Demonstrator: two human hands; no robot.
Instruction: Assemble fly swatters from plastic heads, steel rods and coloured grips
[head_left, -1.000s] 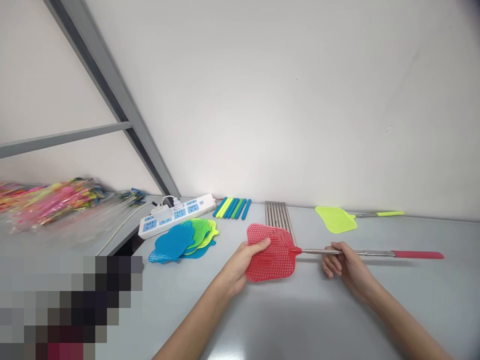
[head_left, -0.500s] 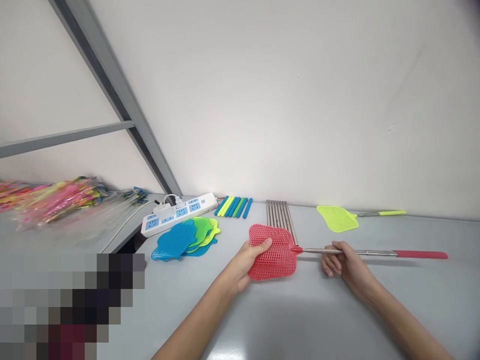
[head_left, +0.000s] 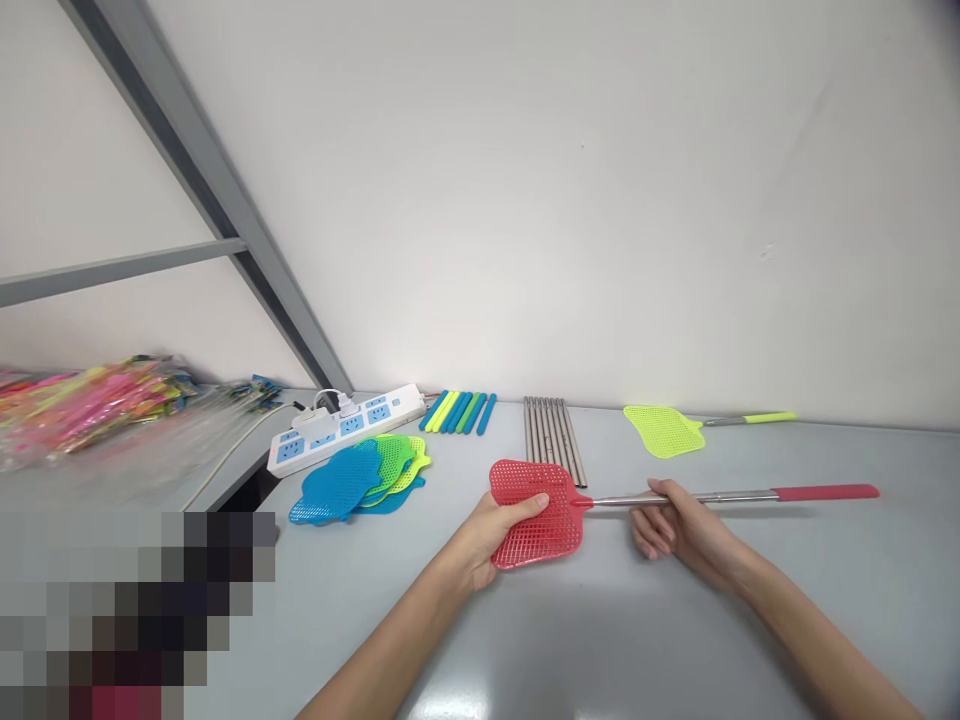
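Observation:
A red fly swatter (head_left: 541,532) with an extended metal rod and a red grip lies sideways across both hands, above the table. My left hand (head_left: 491,535) is closed on the left edge of its mesh head, thumb on top. My right hand (head_left: 671,520) is closed around the middle of the metal rod, its thumb and forefinger on the shaft. Behind the red head, a row of several metal rods (head_left: 555,435) lies on the table. Farther back on the right rests a yellow fly swatter (head_left: 664,430) with its own rod and grip.
Left of my hands lie overlapping blue, green and yellow swatter heads (head_left: 337,485). Behind them are a white power strip (head_left: 405,403) with plugs and a row of coloured grips (head_left: 457,412). Bagged items (head_left: 105,405) are piled at far left, near a grey metal frame (head_left: 259,235).
The view has shifted slightly, moving most things left. Both hands keep hold of the red swatter, its grip end now tilted a little higher.

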